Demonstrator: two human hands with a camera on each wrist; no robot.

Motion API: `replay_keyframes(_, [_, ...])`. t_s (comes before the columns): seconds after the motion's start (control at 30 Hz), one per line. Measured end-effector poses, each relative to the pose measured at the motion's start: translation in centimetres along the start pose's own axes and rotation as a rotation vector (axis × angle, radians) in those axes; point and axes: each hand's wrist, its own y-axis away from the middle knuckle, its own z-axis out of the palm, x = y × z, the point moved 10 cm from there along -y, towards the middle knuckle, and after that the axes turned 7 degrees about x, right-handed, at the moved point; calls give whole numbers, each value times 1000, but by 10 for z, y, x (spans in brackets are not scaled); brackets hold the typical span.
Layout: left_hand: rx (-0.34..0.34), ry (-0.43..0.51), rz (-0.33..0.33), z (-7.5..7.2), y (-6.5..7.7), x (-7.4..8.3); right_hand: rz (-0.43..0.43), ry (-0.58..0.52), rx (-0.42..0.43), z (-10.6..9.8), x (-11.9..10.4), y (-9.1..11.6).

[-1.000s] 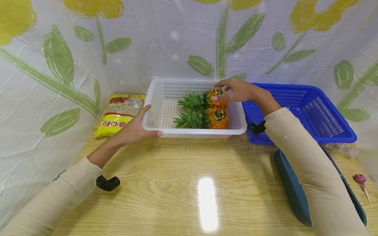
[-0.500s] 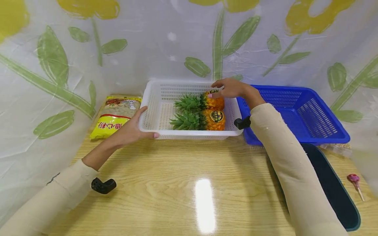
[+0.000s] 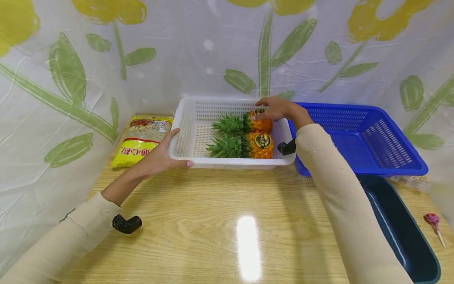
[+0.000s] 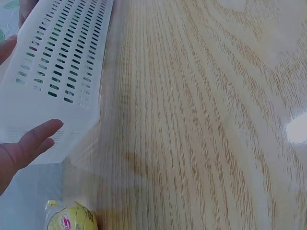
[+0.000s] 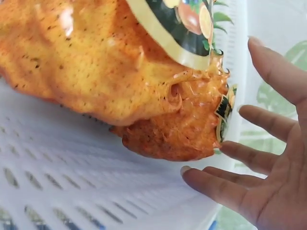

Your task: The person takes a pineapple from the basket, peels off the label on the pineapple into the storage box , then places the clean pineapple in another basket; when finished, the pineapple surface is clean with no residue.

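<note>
A white basket point(image 3: 227, 161) stands at the back of the table. Two pineapples lie side by side in it, the front pineapple point(image 3: 261, 150) and the rear pineapple point(image 3: 260, 125), leaves to the left. My left hand point(image 3: 161, 156) spans the basket's left front corner, thumb stretched along the front wall. In the left wrist view its straight digits point(image 4: 42, 136) lie against the white wall. My right hand point(image 3: 278, 109) is over the rear pineapple's right end. The right wrist view shows its fingers spread beside the fruit; contact is unclear.
Right of the white basket is a blue basket point(image 3: 399, 132), with a dark green tray point(image 3: 413, 232) in front. A lollipop point(image 3: 433, 225) lies at far right. A yellow food packet point(image 3: 134, 152) sits left. A flowered curtain point(image 3: 198, 59) hangs behind.
My right forearm has swung inward to the left, uncovering more of the green tray. Both hands stay nearly where they were, and the pineapples keep their places in the basket.
</note>
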Motion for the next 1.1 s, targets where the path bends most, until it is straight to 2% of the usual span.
replay_keyframes(0.43, [-9,-14,-8,-1,2,2,41,-46,-85,15,0,-8])
replay_keyframes(1.1, [-13,-9,-2,-1,3,2,47,16,-125,25,-6,-13])
